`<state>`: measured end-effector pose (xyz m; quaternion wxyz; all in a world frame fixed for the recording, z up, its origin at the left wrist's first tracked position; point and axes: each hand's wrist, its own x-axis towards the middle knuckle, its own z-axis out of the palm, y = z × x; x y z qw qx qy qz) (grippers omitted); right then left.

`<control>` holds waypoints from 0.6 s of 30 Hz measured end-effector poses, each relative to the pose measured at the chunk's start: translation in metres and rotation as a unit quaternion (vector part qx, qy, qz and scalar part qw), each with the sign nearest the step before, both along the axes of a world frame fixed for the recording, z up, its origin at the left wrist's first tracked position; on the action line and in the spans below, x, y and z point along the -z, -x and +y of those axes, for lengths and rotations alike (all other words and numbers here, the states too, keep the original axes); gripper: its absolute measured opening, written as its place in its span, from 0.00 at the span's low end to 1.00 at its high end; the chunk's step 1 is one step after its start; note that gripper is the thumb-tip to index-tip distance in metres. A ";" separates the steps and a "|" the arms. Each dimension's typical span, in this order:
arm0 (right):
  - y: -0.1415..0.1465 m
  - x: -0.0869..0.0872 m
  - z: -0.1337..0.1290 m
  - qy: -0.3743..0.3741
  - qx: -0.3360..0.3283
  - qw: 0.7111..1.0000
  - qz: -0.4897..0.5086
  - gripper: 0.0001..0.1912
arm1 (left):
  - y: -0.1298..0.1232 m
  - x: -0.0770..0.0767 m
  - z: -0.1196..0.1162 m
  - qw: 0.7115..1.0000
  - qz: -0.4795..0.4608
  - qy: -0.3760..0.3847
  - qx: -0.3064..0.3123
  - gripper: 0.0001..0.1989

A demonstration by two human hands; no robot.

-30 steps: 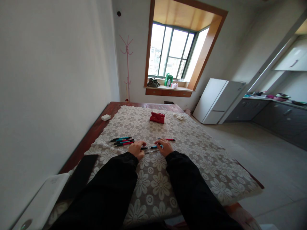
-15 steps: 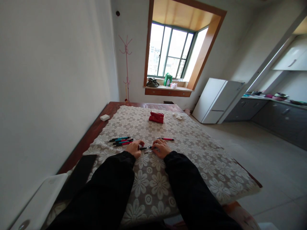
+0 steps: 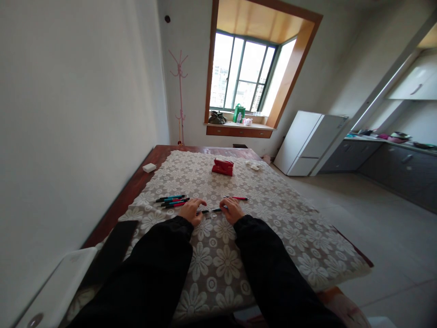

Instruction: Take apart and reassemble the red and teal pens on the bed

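Observation:
My left hand [image 3: 191,212] is closed around the end of a dark pen piece [image 3: 205,211], whose tip sticks out to the right. Facing it, my right hand [image 3: 233,210] pinches another dark pen piece [image 3: 217,209]. A thin pale length shows between the two pieces; whether they are joined I cannot tell. Just below them a small clear piece [image 3: 213,216] lies on the cloth. Beside my left hand is a group of several blue, red and black pens [image 3: 173,200]. One red pen [image 3: 240,198] lies just beyond my right hand.
A flowered lace tablecloth [image 3: 227,264] covers most of the wooden table. Farther back sit a red pouch [image 3: 222,167] and crumpled white tissue [image 3: 253,166]. At left are a small white box [image 3: 149,167] and a black flat slab [image 3: 111,250] near the wall.
The dark pieces between my hands have come into line, with a pale thin length now showing between them. My right hand has shifted slightly; the other pens lie as before.

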<state>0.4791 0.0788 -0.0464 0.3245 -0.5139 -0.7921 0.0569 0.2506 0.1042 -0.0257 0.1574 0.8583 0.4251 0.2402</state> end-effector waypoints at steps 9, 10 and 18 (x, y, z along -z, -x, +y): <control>-0.001 0.004 0.002 0.008 0.023 1.000 0.002 0.05 | -0.003 0.001 -0.002 0.999 0.042 0.001 0.005 0.15; -0.001 0.004 0.002 0.011 0.022 1.000 -0.002 0.05 | -0.003 0.001 -0.001 0.999 0.045 0.000 0.001 0.15; -0.003 0.005 0.004 0.026 0.033 0.998 -0.035 0.05 | -0.002 0.005 0.000 0.999 0.034 -0.008 -0.003 0.12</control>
